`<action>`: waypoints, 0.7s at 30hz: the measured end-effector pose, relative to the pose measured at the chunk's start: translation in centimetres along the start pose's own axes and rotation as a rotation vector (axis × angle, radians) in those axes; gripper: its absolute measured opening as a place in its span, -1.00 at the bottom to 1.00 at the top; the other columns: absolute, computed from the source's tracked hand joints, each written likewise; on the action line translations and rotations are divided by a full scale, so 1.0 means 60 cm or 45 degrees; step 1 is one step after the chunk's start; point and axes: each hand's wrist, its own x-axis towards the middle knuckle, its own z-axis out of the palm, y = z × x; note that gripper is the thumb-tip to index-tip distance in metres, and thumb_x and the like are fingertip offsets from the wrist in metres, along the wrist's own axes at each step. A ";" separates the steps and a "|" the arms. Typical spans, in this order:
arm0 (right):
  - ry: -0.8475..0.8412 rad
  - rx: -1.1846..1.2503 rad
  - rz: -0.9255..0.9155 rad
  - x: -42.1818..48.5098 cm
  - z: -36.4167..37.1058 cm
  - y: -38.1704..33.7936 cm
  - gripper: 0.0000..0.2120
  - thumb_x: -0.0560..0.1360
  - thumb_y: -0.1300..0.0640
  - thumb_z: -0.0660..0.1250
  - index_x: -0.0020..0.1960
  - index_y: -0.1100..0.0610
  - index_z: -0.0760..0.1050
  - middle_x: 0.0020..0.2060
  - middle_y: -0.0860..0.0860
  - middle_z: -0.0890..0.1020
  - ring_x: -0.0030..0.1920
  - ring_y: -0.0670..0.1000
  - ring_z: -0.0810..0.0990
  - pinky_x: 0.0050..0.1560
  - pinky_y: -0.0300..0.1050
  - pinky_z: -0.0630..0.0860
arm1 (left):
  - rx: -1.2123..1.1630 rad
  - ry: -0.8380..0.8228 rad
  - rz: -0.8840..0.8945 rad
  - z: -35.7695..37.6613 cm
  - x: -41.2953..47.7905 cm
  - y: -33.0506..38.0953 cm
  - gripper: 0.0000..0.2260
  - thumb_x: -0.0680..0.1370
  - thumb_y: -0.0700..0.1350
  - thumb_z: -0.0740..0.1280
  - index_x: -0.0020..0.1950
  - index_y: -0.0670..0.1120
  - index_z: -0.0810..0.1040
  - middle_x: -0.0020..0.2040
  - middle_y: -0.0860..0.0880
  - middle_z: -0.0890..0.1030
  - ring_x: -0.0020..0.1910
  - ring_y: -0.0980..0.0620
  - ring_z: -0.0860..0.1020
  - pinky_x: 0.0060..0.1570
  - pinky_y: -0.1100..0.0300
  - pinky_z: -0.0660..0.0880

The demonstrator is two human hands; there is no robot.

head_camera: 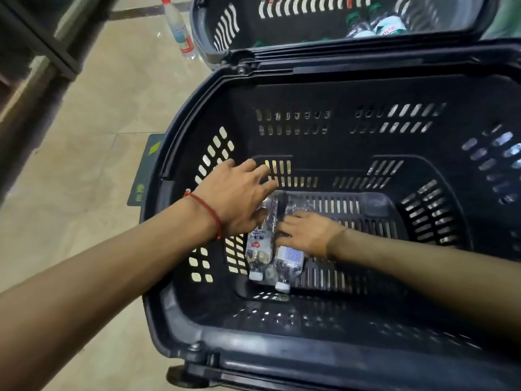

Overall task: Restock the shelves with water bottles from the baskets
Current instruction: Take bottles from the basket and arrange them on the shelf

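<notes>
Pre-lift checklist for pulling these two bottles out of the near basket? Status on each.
1. Left hand on the left bottle: lies over it, thumb touching; full grip cannot tell.
2. Right hand on the right bottle: fingers curled round it, ok.
3. Caps: white, in place on both bottles, ok.
4. Way up out of the near basket: top open, nothing above the hands, ok.
5. Stock after this: far basket holds more bottles, ok.
</notes>
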 end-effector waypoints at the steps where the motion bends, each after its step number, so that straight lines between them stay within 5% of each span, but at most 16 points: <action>1: -0.029 0.002 0.029 0.001 0.003 0.001 -0.26 0.46 0.24 0.53 0.54 0.01 0.28 0.44 0.04 0.38 0.43 0.07 0.37 0.51 0.07 0.34 | -0.010 -0.016 -0.012 0.001 0.001 -0.002 -0.53 0.63 0.24 0.14 0.44 0.02 0.40 0.31 -0.01 0.45 0.28 -0.03 0.45 0.15 0.01 0.44; 5: -0.122 0.076 0.140 -0.012 0.016 0.011 -0.29 0.58 -0.13 0.40 0.60 0.03 0.18 0.53 0.07 0.27 0.51 0.09 0.26 0.60 0.10 0.15 | -0.007 -0.063 -0.012 0.006 0.006 -0.004 -0.52 0.62 0.24 0.17 0.47 0.04 0.37 0.33 0.01 0.43 0.31 -0.02 0.43 0.20 0.02 0.43; 9: -0.202 0.139 0.112 -0.023 0.028 0.017 -0.14 0.57 -0.22 0.38 0.67 0.07 0.03 0.64 0.07 0.18 0.64 0.08 0.11 0.66 0.16 -0.14 | -0.003 -0.060 -0.015 0.009 0.010 -0.002 -0.53 0.61 0.24 0.17 0.46 0.05 0.37 0.30 0.01 0.44 0.29 -0.01 0.45 0.17 0.02 0.44; 14: -0.335 0.186 0.179 -0.014 0.019 0.021 -0.22 0.59 -0.23 0.34 0.64 0.08 0.12 0.56 0.15 0.27 0.54 0.16 0.25 0.55 0.19 0.20 | -0.024 -0.128 0.001 0.013 0.011 0.003 -0.48 0.62 0.23 0.19 0.53 0.05 0.32 0.35 0.00 0.44 0.32 -0.02 0.45 0.19 0.03 0.43; 21: -0.309 0.828 0.540 -0.134 0.027 0.070 -0.53 0.62 -0.27 0.28 0.29 0.09 0.41 0.16 0.07 0.55 0.13 0.09 0.55 0.24 -0.02 0.51 | -0.011 -0.242 0.029 0.004 0.011 0.016 -0.51 0.63 0.20 0.17 0.53 0.05 0.31 0.35 -0.01 0.45 0.34 -0.03 0.46 0.27 -0.01 0.46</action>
